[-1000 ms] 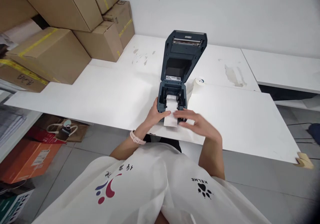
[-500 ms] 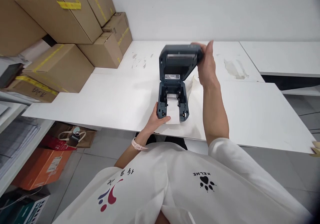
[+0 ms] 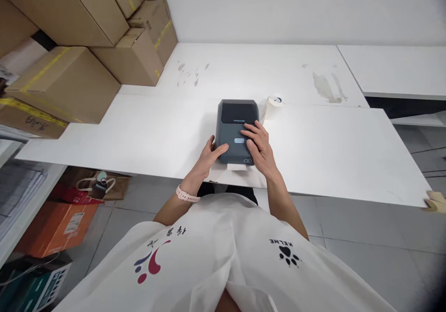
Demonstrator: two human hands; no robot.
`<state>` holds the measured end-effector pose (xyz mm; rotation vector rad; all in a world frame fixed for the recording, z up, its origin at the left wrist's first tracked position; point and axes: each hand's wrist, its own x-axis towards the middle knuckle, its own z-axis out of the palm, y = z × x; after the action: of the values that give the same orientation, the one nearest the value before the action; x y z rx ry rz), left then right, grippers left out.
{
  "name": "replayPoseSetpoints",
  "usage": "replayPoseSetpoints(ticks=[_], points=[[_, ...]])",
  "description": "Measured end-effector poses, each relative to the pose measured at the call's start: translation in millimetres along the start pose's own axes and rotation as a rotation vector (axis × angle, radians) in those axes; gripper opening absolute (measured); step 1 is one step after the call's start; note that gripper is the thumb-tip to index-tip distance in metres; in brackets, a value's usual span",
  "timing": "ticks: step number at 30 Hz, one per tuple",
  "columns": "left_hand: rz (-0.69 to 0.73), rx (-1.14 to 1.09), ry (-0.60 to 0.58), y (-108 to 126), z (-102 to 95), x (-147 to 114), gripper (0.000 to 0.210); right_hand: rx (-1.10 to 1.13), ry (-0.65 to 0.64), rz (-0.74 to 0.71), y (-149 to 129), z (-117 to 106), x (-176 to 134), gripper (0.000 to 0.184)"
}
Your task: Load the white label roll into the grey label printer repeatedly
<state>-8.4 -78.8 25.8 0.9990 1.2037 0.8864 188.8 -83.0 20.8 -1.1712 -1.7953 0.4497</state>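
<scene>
A dark grey label printer (image 3: 230, 133) sits on the white table with its lid down. From its front edge a short strip of white label paper (image 3: 236, 167) sticks out. My left hand (image 3: 208, 158) grips the printer's left front side, thumb on top and fingers along the side. Over the right part of the lid lies my right hand (image 3: 262, 148), fingers stretched and apart. Behind the printer to the right stands a roll of white paper (image 3: 274, 107), partly hidden by it.
Cardboard boxes (image 3: 66, 87) are stacked at the table's left end. The white table (image 3: 313, 154) runs to the right, with a scuffed patch near the back. A white wall stands behind. Below left are a shelf and an orange box (image 3: 55, 230) on the floor.
The printer's raised lid has come down, and its inside is now covered. My right hand moved from holding the lid up to lying on it. My left hand stayed at the left side.
</scene>
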Motion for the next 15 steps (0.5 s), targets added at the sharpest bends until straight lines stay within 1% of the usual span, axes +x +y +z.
replayPoseSetpoints(ticks=[2, 6, 8, 9, 11, 12, 13, 14, 15], points=[[0.003, -0.037, 0.008, 0.1, -1.4, 1.8, 0.092, 0.007, 0.03, -0.003, 1.5, 2.2, -1.5, 0.035], [0.06, -0.041, -0.009, -1.9, -2.8, 5.8, 0.084, -0.004, 0.055, -0.007, 3.4, 4.7, -2.8, 0.034], [0.064, -0.045, 0.03, -7.6, -0.8, 0.9, 0.081, -0.018, 0.057, 0.006, 3.0, 5.3, -3.2, 0.033], [0.073, -0.036, 0.087, -12.2, 0.8, -4.4, 0.079, -0.021, 0.058, 0.015, 2.3, 5.4, -3.5, 0.033], [0.114, 0.003, 0.276, -24.2, 4.8, -20.1, 0.071, -0.011, 0.066, 0.032, 0.2, 5.6, -4.5, 0.031], [0.144, 0.035, 0.376, -30.8, 7.0, -29.2, 0.065, 0.006, 0.076, 0.038, -1.0, 5.7, -5.1, 0.029], [0.154, 0.039, 0.451, -37.1, 9.3, -38.1, 0.054, 0.028, 0.087, 0.043, -2.1, 5.9, -5.6, 0.027], [0.13, 0.037, 0.414, -42.5, 11.7, -45.8, 0.044, 0.05, 0.098, 0.048, -3.0, 6.1, -6.1, 0.025], [0.086, 0.043, 0.293, -46.5, 14.1, -51.8, 0.039, 0.065, 0.107, 0.054, -3.6, 6.3, -6.4, 0.024]])
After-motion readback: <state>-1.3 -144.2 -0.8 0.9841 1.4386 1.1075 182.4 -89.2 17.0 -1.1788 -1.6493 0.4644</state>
